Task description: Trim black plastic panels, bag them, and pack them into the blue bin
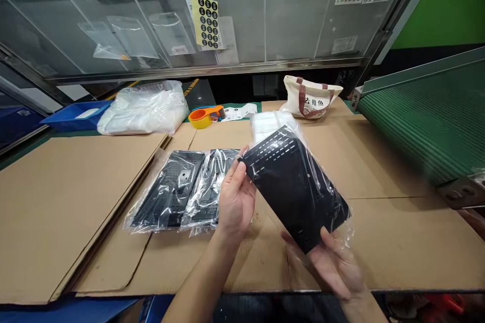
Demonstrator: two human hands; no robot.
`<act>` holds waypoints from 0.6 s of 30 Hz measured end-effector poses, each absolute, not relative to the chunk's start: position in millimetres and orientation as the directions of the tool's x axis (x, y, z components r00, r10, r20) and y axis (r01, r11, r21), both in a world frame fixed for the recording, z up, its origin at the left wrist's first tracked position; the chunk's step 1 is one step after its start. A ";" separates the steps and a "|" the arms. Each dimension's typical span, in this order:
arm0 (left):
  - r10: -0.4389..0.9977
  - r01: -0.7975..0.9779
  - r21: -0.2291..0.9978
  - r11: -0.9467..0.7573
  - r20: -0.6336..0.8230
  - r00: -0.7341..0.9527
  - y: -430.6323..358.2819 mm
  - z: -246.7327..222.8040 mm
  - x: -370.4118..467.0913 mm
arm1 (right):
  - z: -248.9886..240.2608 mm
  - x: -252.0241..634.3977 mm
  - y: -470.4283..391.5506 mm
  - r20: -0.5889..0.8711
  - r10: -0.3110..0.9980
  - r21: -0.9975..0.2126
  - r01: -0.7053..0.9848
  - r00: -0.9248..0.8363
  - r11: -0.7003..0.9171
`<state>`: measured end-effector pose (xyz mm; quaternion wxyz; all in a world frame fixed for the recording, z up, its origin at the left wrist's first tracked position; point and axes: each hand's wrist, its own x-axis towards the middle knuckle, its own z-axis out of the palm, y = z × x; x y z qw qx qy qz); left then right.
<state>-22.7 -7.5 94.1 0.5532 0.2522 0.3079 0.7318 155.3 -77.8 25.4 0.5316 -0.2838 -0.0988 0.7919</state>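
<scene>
Held up above the cardboard is a flat black panel in a clear plastic bag [291, 186], with rows of white dashes at its upper end. My left hand [238, 194] grips its upper left corner between thumb and fingers. At its lower end, my right hand [335, 262] pinches the edge, thumb on top and fingers partly hidden beneath. Two more bagged black panels lie side by side to the left: one [168, 189] farther out, the other [206, 189] partly behind my left hand. A stack of white bags [271, 123] sits just behind the held panel.
Flat cardboard [397, 232] covers the table. At the back are a blue tray [74, 115], a bulky clear plastic bag [146, 108], an orange tape dispenser [204, 116] and a cloth tote bag [310, 98]. A green ribbed conveyor [424, 111] borders the right side.
</scene>
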 end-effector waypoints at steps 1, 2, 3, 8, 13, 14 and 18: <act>0.966 -0.661 0.725 -0.192 0.021 -0.258 -7.3 95.0 -22.2 | 22.8 155.8 -78.2 -0.342 0.899 -0.471 -0.778 -0.274 -0.416; 0.967 -0.662 0.726 -0.184 0.013 -0.254 -7.8 95.7 -21.3 | 20.6 156.0 -78.3 -0.342 0.900 -0.487 -0.768 -0.269 -0.415; 0.970 -0.660 0.732 -0.169 0.004 -0.244 -9.0 96.2 -19.9 | 18.9 155.8 -78.2 -0.342 0.903 -0.507 -0.758 -0.259 -0.409; 0.991 -0.656 0.754 0.027 -0.107 -0.082 -26.3 90.7 -4.9 | 22.5 149.5 -75.3 -0.352 0.916 -0.580 -0.723 -0.194 -0.376; 0.986 -0.664 0.740 0.112 -0.168 -0.021 -44.3 81.8 5.5 | 24.3 147.1 -70.0 -0.362 0.917 -0.651 -0.658 -0.169 -0.379; 0.986 -0.663 0.742 0.099 -0.163 -0.036 -46.0 82.0 4.8 | 20.9 148.4 -68.0 -0.375 0.917 -0.675 -0.638 -0.138 -0.372; 0.988 -0.610 0.792 0.031 -0.118 -0.104 -50.6 85.8 -3.4 | 3.4 160.8 -58.0 -0.311 0.946 -0.817 -0.535 0.096 -0.215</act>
